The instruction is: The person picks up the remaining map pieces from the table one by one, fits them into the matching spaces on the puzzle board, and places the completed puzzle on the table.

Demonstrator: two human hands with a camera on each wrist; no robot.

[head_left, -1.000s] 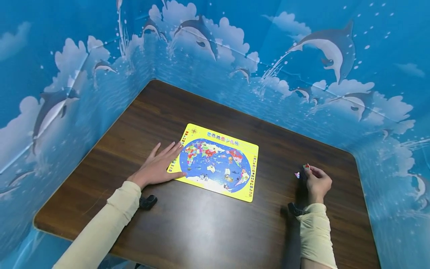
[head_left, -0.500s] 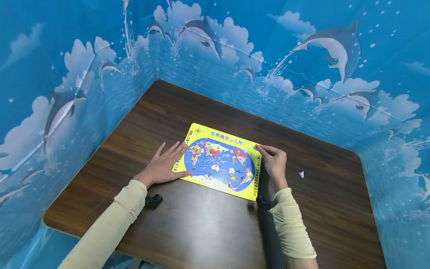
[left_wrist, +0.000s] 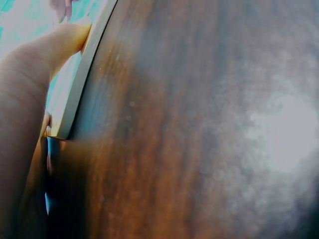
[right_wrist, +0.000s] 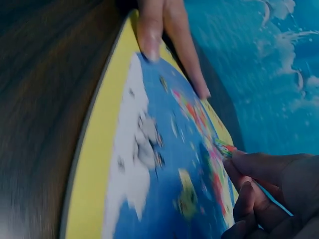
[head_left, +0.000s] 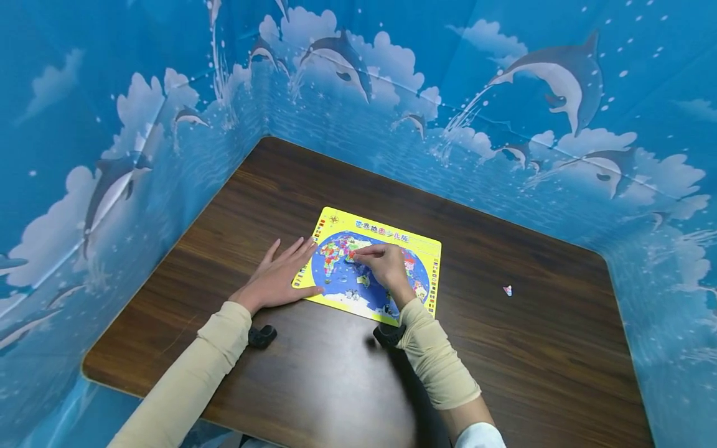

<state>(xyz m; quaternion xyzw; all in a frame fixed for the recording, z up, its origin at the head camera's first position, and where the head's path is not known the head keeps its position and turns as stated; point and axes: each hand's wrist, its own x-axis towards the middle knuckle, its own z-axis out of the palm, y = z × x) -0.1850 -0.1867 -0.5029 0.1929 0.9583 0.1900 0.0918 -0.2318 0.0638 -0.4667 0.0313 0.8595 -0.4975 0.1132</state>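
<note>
A yellow-bordered world map puzzle board (head_left: 422, 244) lies flat on the table, its blue oval map printed with colourful land areas. My left hand (head_left: 277, 277) rests on the board's left edge with fingers spread and straight. Over the upper middle of the map, my right hand (head_left: 388, 267) pinches a small red and green puzzle piece (right_wrist: 227, 148) between thumb and fingertips. In the right wrist view the piece is close to the map's surface; whether it touches is unclear. The left wrist view catches the left thumb (left_wrist: 62, 42) along the board's pale side edge.
Another small puzzle piece (head_left: 507, 290), pinkish and white, lies alone on the dark wooden table (head_left: 532, 361) right of the board. Blue dolphin-print cloth (head_left: 448, 56) hangs behind the table and along its sides.
My right hand has carried the pinched puzzle piece from the table's right side, past the board's upper right corner, leftward over the map. The left hand stays on the board's left edge.
</note>
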